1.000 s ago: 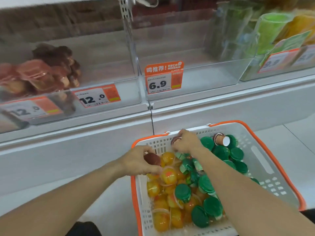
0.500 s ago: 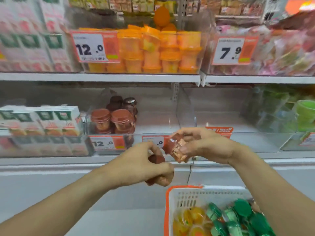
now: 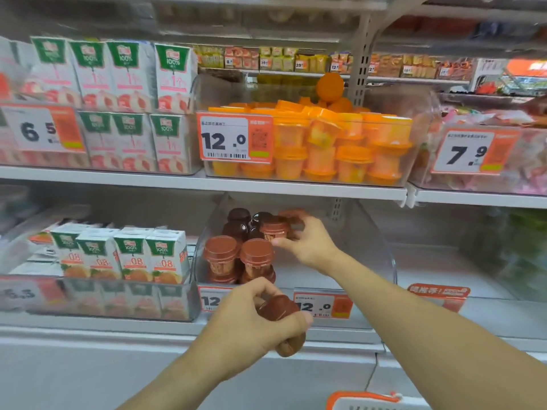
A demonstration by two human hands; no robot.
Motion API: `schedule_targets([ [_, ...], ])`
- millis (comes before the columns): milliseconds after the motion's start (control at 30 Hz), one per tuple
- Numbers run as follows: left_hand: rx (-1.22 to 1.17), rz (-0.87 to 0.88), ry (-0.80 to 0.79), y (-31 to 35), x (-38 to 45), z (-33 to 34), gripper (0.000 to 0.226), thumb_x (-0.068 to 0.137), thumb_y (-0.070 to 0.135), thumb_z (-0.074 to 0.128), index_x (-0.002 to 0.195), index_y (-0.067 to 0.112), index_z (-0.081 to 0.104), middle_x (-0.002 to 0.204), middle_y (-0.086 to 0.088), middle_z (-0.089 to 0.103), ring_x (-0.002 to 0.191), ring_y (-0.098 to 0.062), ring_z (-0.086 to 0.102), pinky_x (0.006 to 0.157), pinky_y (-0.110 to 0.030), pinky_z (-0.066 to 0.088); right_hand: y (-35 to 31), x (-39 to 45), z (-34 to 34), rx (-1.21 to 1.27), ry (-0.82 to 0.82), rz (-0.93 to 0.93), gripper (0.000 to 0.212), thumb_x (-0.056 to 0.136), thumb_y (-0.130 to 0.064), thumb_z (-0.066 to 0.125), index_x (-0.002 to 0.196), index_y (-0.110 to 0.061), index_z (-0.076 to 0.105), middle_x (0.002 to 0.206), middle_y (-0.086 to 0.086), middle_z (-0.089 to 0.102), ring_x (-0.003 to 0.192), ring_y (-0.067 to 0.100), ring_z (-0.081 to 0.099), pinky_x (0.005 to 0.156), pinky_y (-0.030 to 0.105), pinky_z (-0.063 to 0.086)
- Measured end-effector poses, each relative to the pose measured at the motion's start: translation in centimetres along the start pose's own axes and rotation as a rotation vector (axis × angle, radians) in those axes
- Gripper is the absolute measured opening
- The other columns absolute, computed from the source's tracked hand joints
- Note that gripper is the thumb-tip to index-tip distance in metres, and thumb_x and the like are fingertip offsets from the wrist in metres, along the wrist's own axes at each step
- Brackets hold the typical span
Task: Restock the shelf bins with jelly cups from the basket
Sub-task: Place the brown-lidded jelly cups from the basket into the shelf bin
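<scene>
My right hand [image 3: 307,242] reaches into the clear bin [image 3: 381,255] on the lower shelf and grips a brown jelly cup [image 3: 274,227], held upright above the brown cups stacked there [image 3: 239,260]. My left hand [image 3: 251,324] is in front of the bin, below its price tags, and holds another brown jelly cup [image 3: 282,313] tilted on its side. Only the orange and white rim of the basket [image 3: 364,399] shows at the bottom edge.
A bin of orange jelly cups [image 3: 325,143] sits on the shelf above. Juice cartons [image 3: 124,255] fill the bins to the left. To the right a clear bin with pink packs [image 3: 488,155] stands on the upper shelf. The right half of the brown cup bin is bare.
My right hand has moved up and forward into the lower bin with its brown cup. My left hand has stayed low with its cup. The view has tilted up, and the basket has nearly left it.
</scene>
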State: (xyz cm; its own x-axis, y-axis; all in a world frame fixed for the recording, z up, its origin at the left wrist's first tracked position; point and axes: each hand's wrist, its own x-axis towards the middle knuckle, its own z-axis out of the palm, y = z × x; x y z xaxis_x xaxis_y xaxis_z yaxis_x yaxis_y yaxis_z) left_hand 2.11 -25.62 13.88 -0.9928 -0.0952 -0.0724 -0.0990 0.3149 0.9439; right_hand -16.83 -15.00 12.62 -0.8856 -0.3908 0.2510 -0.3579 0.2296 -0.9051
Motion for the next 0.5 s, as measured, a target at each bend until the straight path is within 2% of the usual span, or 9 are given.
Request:
schedule_targets([
  [67, 0.044, 0.009, 0.028, -0.5, 0.4, -0.3, 0.044, 0.065, 0.046, 0.089, 0.09, 0.019, 0.064, 0.076, 0.003, 0.075, 0.067, -0.015, 0.07, 0.072, -0.027, 0.057, 0.5, 1.0, 0.5, -0.075, -0.064, -0.009, 0.057, 0.077, 0.001, 0.081, 0.127, -0.014, 0.057, 0.106, -0.01, 0.063, 0.098, 0.018, 0.068, 0.093, 0.028, 0.055],
  [133, 0.105, 0.014, 0.045, -1.0, 0.6, -0.5, 0.044, 0.063, 0.053, 0.087, 0.089, 0.025, 0.064, 0.078, 0.01, 0.074, 0.068, -0.005, 0.067, 0.068, -0.018, 0.052, 1.0, 1.7, 0.7, -0.134, -0.099, -0.028, 0.055, 0.078, 0.001, 0.08, 0.125, -0.019, 0.059, 0.11, -0.009, 0.064, 0.102, 0.016, 0.068, 0.096, 0.032, 0.055],
  [167, 0.116, 0.017, 0.048, -1.1, 0.6, -0.6, 0.044, 0.064, 0.054, 0.087, 0.089, 0.026, 0.064, 0.078, 0.012, 0.074, 0.066, -0.002, 0.065, 0.065, -0.015, 0.048, 1.3, 1.9, 0.8, -0.176, -0.1, -0.053, 0.053, 0.078, -0.001, 0.08, 0.123, -0.022, 0.06, 0.111, -0.011, 0.064, 0.103, 0.013, 0.067, 0.095, 0.029, 0.055],
  [233, 0.119, 0.022, 0.065, -1.3, 0.8, -0.5, 0.043, 0.065, 0.054, 0.085, 0.089, 0.026, 0.064, 0.078, 0.014, 0.073, 0.065, 0.002, 0.064, 0.064, -0.013, 0.045, 1.4, 2.0, 1.0, -0.277, -0.098, -0.104, 0.05, 0.08, -0.005, 0.08, 0.122, -0.025, 0.062, 0.11, -0.015, 0.063, 0.1, 0.001, 0.063, 0.085, 0.01, 0.05],
  [300, 0.119, 0.024, 0.093, -1.4, 0.8, -0.5, 0.041, 0.066, 0.054, 0.084, 0.088, 0.026, 0.063, 0.078, 0.014, 0.072, 0.067, 0.002, 0.065, 0.066, -0.016, 0.048, 1.3, 1.9, 1.1, -0.318, -0.102, -0.129, 0.051, 0.08, -0.007, 0.081, 0.125, -0.024, 0.062, 0.112, -0.015, 0.063, 0.096, -0.003, 0.06, 0.078, 0.005, 0.045],
  [400, 0.083, 0.051, 0.103, -1.4, 0.7, -0.4, 0.044, 0.063, 0.056, 0.083, 0.087, 0.027, 0.061, 0.076, 0.01, 0.073, 0.069, -0.007, 0.069, 0.074, -0.028, 0.057, 1.1, 1.7, 1.1, -0.332, -0.145, -0.135, 0.058, 0.08, -0.006, 0.08, 0.131, -0.025, 0.058, 0.119, -0.011, 0.062, 0.1, 0.003, 0.061, 0.085, 0.016, 0.049],
  [467, 0.069, 0.09, 0.136, -1.2, 0.6, -0.3, 0.041, 0.064, 0.051, 0.085, 0.088, 0.027, 0.061, 0.075, 0.011, 0.072, 0.066, -0.005, 0.067, 0.065, -0.019, 0.053, 0.6, 1.4, 0.6, -0.394, -0.144, -0.126, 0.063, 0.083, -0.003, 0.075, 0.138, -0.024, 0.052, 0.121, -0.01, 0.059, 0.103, 0.007, 0.063, 0.09, 0.022, 0.052],
  [500, 0.072, 0.116, 0.164, -1.1, 0.5, -0.3, 0.039, 0.066, 0.048, 0.086, 0.088, 0.027, 0.062, 0.076, 0.012, 0.071, 0.065, -0.003, 0.065, 0.061, -0.014, 0.049, 0.3, 1.2, 0.1, -0.422, -0.094, -0.117, 0.06, 0.086, -0.002, 0.07, 0.138, -0.024, 0.051, 0.12, -0.01, 0.058, 0.102, 0.009, 0.064, 0.09, 0.025, 0.052],
])
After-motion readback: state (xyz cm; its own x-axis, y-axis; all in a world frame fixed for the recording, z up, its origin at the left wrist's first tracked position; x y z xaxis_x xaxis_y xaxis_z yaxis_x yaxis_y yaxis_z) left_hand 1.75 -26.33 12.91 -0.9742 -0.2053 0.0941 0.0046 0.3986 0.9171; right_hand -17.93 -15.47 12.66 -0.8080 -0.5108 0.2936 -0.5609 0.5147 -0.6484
